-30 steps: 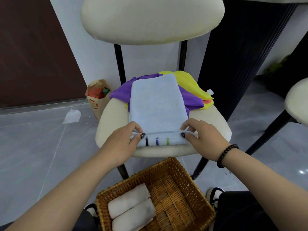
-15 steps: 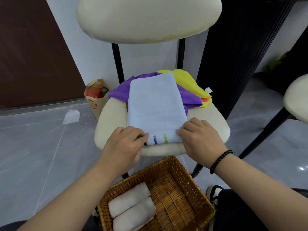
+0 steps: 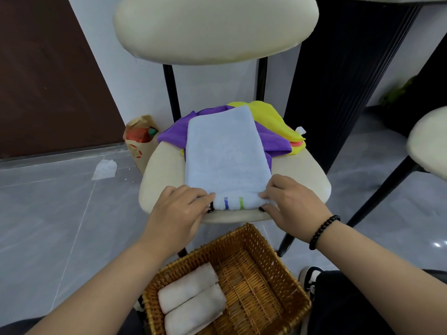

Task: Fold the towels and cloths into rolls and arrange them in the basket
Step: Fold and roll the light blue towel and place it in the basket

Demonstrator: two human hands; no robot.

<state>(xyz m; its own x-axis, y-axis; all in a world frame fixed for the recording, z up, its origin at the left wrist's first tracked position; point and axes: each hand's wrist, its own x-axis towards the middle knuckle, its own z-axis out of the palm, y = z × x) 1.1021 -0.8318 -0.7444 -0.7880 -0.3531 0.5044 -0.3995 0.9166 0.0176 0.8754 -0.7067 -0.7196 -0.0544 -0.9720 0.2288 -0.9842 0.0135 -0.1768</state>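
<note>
A light blue towel [image 3: 226, 155] lies folded lengthwise on the cream chair seat [image 3: 304, 172], over a purple cloth [image 3: 273, 140] and a yellow cloth [image 3: 271, 114]. Its near end, with blue and green stripes, is turned up into a small roll. My left hand [image 3: 179, 213] grips the roll's left end and my right hand [image 3: 289, 201] grips its right end, fingers curled over the top. Below the seat stands a wicker basket [image 3: 278, 274] holding two rolled white towels [image 3: 191, 298] at its left side.
A paper bag [image 3: 141, 143] leans against the wall left of the chair, with a crumpled white paper [image 3: 105, 168] on the grey floor. A dark fluted table base [image 3: 348, 76] stands behind right; another cream chair [image 3: 428, 141] is at the right edge.
The near striped end has been rolled farther onto the towel; the black stripe is now hidden under my left hand. Both hands shifted slightly forward with the roll.
</note>
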